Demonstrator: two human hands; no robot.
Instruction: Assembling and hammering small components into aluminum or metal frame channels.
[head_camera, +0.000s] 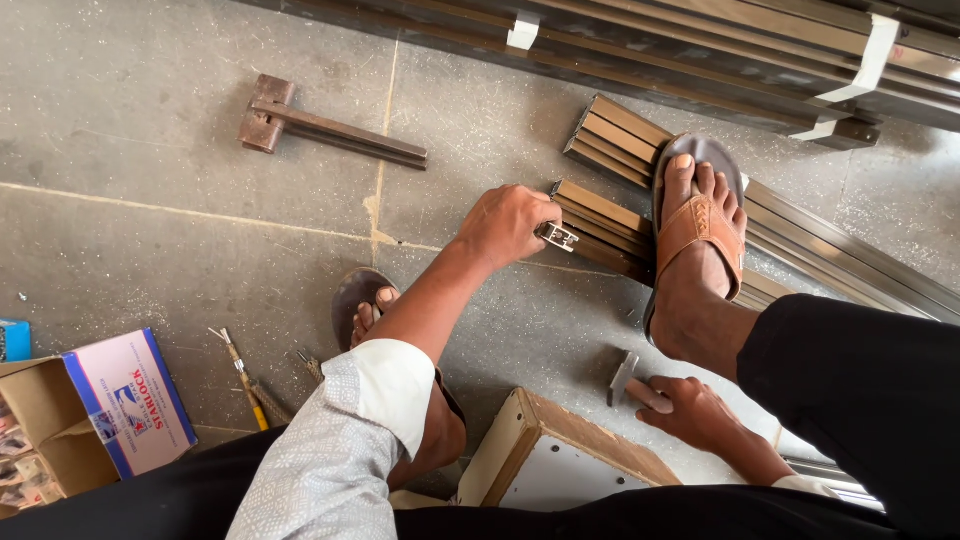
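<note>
Head view of a person squatting on a grey tiled floor. The left hand has its fingers clamped on a small metal corner bracket, held against the open end of a brown aluminium profile lying on the floor. A sandalled right foot presses on the profiles. The right hand has its fingers closed round the handle of a hammer, whose head rests on the floor beside a wooden stool. A cardboard box sits at far left, near a screwdriver.
</note>
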